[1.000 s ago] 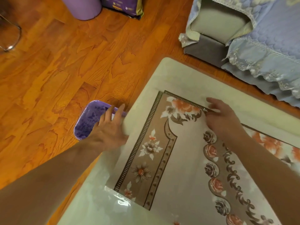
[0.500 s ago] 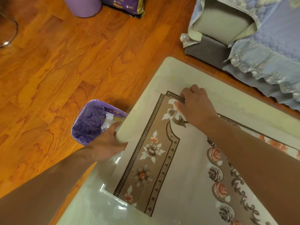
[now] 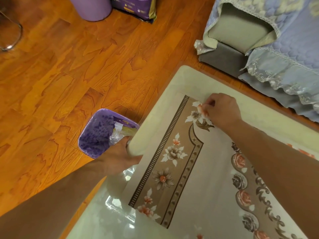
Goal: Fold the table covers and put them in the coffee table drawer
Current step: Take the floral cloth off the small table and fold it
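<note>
A floral table cover (image 3: 203, 178) with a brown border and orange and grey flowers lies flat on the pale glossy coffee table (image 3: 172, 87). My right hand (image 3: 221, 111) pinches the cover near its far left corner, fingers curled at the edge. My left hand (image 3: 120, 156) grips the table's left rim from the side; its fingertips are hidden under the rim. No drawer is visible.
A purple waste bin (image 3: 98, 133) with a plastic liner stands on the wooden floor against the table's left edge. Another purple bin (image 3: 91, 7) and a purple package (image 3: 134, 7) stand farther back. A sofa with a blue lace cover (image 3: 284, 54) is at upper right.
My right hand slid left along the cover's far edge to its corner and now pinches it. My left hand dropped from the table's top edge down to the rim by the bin.
</note>
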`<state>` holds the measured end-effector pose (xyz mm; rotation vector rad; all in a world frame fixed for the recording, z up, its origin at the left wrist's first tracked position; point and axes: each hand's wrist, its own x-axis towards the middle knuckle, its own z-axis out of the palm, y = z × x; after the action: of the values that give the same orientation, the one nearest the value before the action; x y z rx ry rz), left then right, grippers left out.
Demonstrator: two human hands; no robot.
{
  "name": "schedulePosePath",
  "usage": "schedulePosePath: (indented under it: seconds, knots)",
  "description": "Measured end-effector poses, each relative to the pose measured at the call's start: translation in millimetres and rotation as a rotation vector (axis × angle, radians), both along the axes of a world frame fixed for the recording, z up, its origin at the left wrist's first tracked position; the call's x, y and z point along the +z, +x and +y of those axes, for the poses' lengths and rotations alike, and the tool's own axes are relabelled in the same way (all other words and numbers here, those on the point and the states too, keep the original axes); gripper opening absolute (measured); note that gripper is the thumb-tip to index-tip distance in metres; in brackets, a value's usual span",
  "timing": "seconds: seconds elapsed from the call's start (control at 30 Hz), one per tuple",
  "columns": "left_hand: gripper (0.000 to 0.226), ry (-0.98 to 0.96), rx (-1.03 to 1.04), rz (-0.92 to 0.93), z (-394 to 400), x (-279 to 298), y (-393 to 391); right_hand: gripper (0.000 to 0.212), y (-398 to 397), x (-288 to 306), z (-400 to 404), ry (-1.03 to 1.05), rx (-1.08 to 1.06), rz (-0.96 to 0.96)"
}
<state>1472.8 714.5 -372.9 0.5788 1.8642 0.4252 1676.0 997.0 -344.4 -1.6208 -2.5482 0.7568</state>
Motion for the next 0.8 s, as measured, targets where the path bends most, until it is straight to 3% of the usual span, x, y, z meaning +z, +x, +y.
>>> schedulePosePath:
  seconds: [0.47, 0.8]
  knots:
    - [0.074, -0.032, -0.067, 0.050, 5.4, 5.1, 2.8, 0.007, -0.5, 1.4, 16.4, -0.154, -0.119, 0.063]
    - [0.097, 0.002, 0.030, -0.022, 6.5, 12.1, 1.5, 0.004, 1.4, 0.8, 13.9, -0.159, -0.144, 0.109]
